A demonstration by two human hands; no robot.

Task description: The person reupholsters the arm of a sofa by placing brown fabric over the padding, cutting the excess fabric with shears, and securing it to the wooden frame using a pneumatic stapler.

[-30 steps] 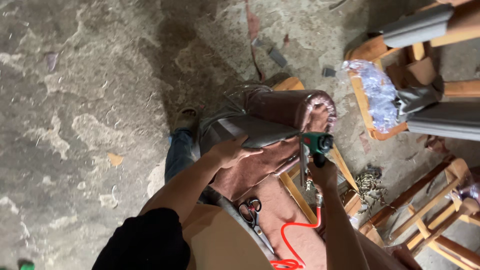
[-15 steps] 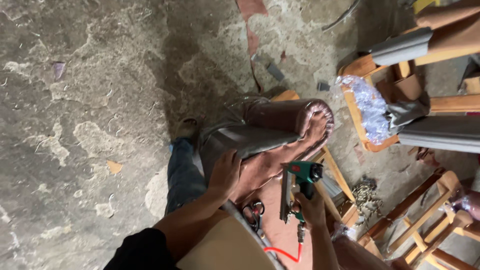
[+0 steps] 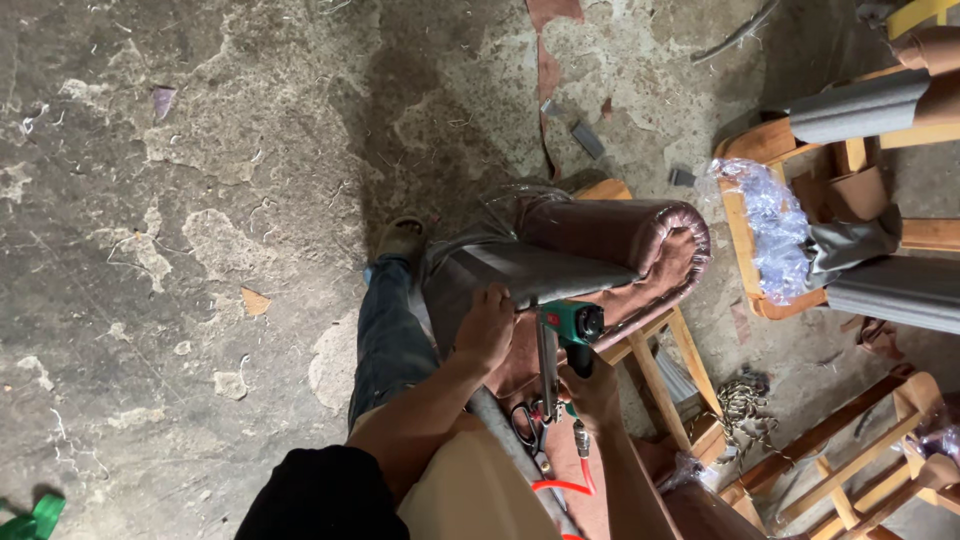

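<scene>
My left hand [image 3: 487, 325] presses flat on grey fabric [image 3: 540, 272] stretched over an upholstered brown seat piece [image 3: 610, 235] resting on a wooden stool frame [image 3: 655, 365]. My right hand [image 3: 592, 390] grips a green pneumatic staple gun [image 3: 565, 330], its nose set against the fabric edge right beside my left fingers. A red coiled air hose [image 3: 570, 488] runs from the gun's base. Black-handled scissors [image 3: 528, 425] lie on the seat just below the gun.
My leg in jeans and a sandalled foot [image 3: 400, 240] stand on the stained concrete floor [image 3: 200, 200]. Wooden chair frames [image 3: 760, 150] with plastic wrap and grey and brown padding crowd the right side. More frames [image 3: 850, 450] lie lower right. Fabric scraps litter the floor.
The staple gun has shifted down and left along the fabric edge, and my left hand has slid with it. The camera view has moved slightly.
</scene>
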